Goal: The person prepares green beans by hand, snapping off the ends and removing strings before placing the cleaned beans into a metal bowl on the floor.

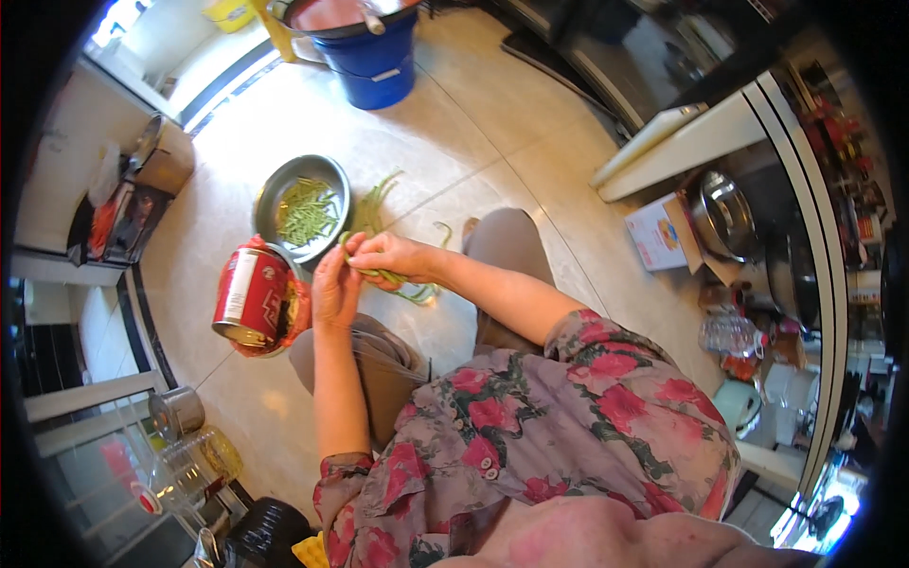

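Long green beans are held between both hands above the floor. My left hand pinches their end with its fingertips, close to the rim of a metal bowl. Gripping the same beans from the other side, my right hand has its fingers curled round them. Short green bean pieces lie in the round metal bowl, just beyond my hands. More whole long beans lie on the tiled floor to the right of the bowl, and some ends hang below my right hand.
A large red can leans over a container lined with a red bag, left of my hands. Farther off stands a blue bucket. Clear plastic bottles are at the lower left. Shelves with a cardboard box and a lidded pot stand right.
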Demonstrator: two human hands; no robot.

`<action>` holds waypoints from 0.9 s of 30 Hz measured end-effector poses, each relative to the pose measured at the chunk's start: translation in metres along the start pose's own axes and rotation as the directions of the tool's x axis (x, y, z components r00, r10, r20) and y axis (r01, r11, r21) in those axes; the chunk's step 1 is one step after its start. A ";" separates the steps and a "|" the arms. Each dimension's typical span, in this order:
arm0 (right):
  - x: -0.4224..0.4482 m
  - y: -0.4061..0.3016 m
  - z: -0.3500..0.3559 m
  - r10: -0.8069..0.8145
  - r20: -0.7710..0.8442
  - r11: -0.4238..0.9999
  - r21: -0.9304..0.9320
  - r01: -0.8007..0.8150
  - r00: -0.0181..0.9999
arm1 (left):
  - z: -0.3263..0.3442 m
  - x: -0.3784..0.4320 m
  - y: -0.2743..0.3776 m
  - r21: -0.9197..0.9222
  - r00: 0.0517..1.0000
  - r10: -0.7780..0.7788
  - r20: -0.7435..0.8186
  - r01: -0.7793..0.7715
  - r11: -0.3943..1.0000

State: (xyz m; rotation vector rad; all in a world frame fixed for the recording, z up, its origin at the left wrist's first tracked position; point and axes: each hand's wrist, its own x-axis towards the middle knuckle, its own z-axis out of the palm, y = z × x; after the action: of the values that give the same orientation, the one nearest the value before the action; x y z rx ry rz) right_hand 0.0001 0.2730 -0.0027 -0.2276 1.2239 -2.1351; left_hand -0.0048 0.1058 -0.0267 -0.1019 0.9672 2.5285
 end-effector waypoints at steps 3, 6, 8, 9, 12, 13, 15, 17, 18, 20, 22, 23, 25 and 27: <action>-0.002 0.003 0.001 -0.008 -0.051 1.000 -0.005 0.007 0.999 | 0.001 0.004 0.000 -0.012 1.000 -0.024 -0.010 0.024 1.000; -0.004 0.001 -0.001 -0.030 -0.011 0.998 -0.051 0.029 0.999 | 0.003 -0.001 -0.002 -0.082 0.998 -0.044 0.050 0.048 0.995; -0.005 0.004 -0.004 -0.045 -0.012 0.997 -0.060 0.044 0.999 | 0.003 0.003 -0.004 -0.034 0.998 -0.043 0.037 0.044 0.998; -0.005 0.004 -0.004 -0.052 -0.017 0.997 -0.062 0.051 0.999 | 0.004 0.004 -0.004 0.007 0.999 -0.039 0.008 0.038 0.999; 0.000 0.004 -0.003 -0.090 -0.070 0.994 -0.070 0.085 0.994 | 0.005 0.007 -0.004 0.036 1.000 0.019 -0.014 -0.019 0.999; 0.000 0.004 -0.003 -0.089 -0.066 0.994 -0.069 0.084 0.994 | 0.005 0.006 -0.003 0.067 0.996 0.073 -0.045 -0.070 0.995; 0.002 0.004 0.001 -0.097 -0.206 0.992 -0.104 0.077 0.974 | 0.005 0.006 -0.010 0.107 0.969 0.150 -0.194 -0.132 0.985; 0.007 0.011 0.000 -0.117 -0.298 0.983 -0.170 0.068 0.947 | -0.005 0.009 -0.013 0.269 0.932 0.240 -0.271 -0.165 0.949; 0.009 0.013 0.000 -0.125 -0.327 0.978 -0.200 0.061 0.937 | -0.008 0.009 -0.013 0.308 0.925 0.257 -0.280 -0.167 0.937; 0.014 0.022 -0.010 -0.199 -0.383 0.968 -0.223 0.119 0.902 | -0.006 0.013 -0.015 0.310 0.904 0.249 -0.346 -0.141 0.940; 0.012 0.012 -0.004 -0.271 -0.458 0.955 -0.236 0.179 0.847 | -0.013 0.007 -0.004 0.241 0.857 0.242 -0.454 -0.143 0.960; 0.012 0.011 -0.013 -0.281 -0.510 0.958 -0.191 0.212 0.813 | -0.007 0.009 0.000 0.210 0.848 0.236 -0.474 -0.152 0.966; 0.009 0.005 -0.022 -0.207 -0.457 0.971 0.014 0.241 0.865 | 0.001 0.007 0.007 0.189 0.901 0.201 -0.385 -0.136 0.972; 0.009 0.007 -0.020 -0.198 -0.420 0.975 0.008 0.222 0.886 | 0.000 0.003 0.002 0.171 0.922 0.155 -0.354 -0.099 0.980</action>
State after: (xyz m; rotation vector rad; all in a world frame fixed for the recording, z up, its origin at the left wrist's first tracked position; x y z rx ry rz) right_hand -0.0118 0.2789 -0.0210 0.1394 1.4261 -2.4909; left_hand -0.0080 0.1055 -0.0256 -0.4958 1.3447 2.5950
